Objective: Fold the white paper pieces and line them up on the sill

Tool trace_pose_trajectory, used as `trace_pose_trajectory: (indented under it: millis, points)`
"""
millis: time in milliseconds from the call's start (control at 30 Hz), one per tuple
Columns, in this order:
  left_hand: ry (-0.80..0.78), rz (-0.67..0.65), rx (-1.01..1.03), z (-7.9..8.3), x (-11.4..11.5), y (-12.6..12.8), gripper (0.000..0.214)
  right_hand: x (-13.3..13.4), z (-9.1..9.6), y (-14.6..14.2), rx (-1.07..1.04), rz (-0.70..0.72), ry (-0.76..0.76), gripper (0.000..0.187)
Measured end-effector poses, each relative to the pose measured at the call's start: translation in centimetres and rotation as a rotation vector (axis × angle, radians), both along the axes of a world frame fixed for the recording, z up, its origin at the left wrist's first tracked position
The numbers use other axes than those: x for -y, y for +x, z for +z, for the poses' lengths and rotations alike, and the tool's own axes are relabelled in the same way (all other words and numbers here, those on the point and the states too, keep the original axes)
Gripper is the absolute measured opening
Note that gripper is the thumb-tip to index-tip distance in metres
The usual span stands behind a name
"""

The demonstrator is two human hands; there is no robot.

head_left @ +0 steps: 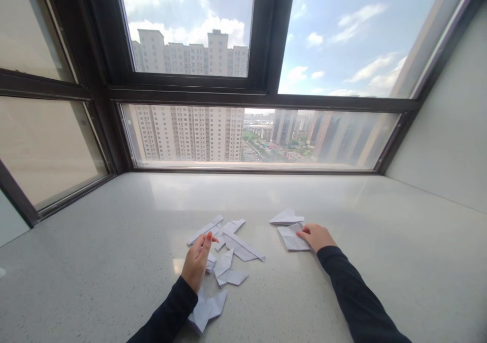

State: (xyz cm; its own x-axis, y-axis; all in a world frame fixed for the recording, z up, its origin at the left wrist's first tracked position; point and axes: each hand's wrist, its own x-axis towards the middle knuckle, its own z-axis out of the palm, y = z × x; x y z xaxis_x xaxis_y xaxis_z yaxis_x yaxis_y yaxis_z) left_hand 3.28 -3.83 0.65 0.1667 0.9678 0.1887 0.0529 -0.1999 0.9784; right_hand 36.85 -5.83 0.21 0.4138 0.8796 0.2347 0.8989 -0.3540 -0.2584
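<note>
Middle strip: white speckled stone sill (pixel 277 297), open
Left of it: folded white paper pieces (pixel 243 246), obstructing
Far barrier: dark brown window frame (pixel 262 100)

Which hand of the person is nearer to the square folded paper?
Right. The right hand touches the right side of the square folded paper; the left hand is farther left, near other folded papers.

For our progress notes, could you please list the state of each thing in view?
Square white paper: folded, under the bare right hand's fingers at its right side.
Pointed white paper: folded, lying behind the square.
Long white paper strip: folded, lying diagonally.
Multi-pointed white paper: folded, partly hidden by the dark left sleeve.
Bare left hand: fingers curled, grip unclear.
Dark-framed glass window: open or closed, unclear.
</note>
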Motion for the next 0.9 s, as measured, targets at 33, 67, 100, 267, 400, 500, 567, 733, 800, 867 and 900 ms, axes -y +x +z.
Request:
trace_pose_trajectory:
  millis: [33, 67, 100, 267, 400, 500, 567, 733, 800, 867, 900]
  points:
    - [-0.012, -0.001, 0.009, -0.1, -0.1, 0.0, 0.049, -0.1, -0.1, 0.0, 0.009, -0.012, 0.004, 0.013]
    - [-0.024, -0.001, 0.018, -0.3, -0.2, 0.0, 0.05, -0.1, -0.2, 0.0, 0.016, -0.025, 0.008, 0.013]
    - [-0.033, 0.0, 0.028, -0.4, -0.3, -0.1, 0.051, -0.1, -0.3, 0.1, 0.021, -0.038, 0.013, 0.014]
    - [-0.063, 0.013, 0.071, -0.4, -0.3, -0.1, 0.051, 0.0, -0.5, 0.1, 0.034, -0.074, 0.055, 0.014]
    - [-0.068, 0.015, 0.086, -0.2, -0.2, 0.0, 0.05, 0.1, -0.3, -0.1, 0.034, -0.083, 0.107, 0.018]
    - [-0.063, 0.016, 0.091, -0.1, -0.2, 0.0, 0.049, 0.3, 0.2, -0.3, 0.031, -0.075, 0.153, 0.02]
    - [-0.056, 0.018, 0.094, -0.1, -0.3, 0.0, 0.049, 0.4, 0.8, -0.6, 0.029, -0.065, 0.188, 0.019]
    - [-0.049, 0.021, 0.09, -0.2, -0.4, 0.0, 0.049, 0.3, 2.2, -3.6, 0.023, 0.032, 0.273, 0.017]
    - [-0.05, 0.029, 0.086, -0.2, -0.5, 0.0, 0.05, 0.1, 1.9, -6.1, 0.012, 0.146, 0.275, 0.022]
    - [-0.05, 0.036, 0.084, -0.3, -0.6, -0.1, 0.05, 0.0, 1.1, -9.0, -0.003, 0.262, 0.251, 0.024]
    - [-0.049, 0.038, 0.085, -0.3, -0.7, -0.1, 0.049, 0.0, 0.6, -10.4, -0.011, 0.332, 0.236, 0.023]
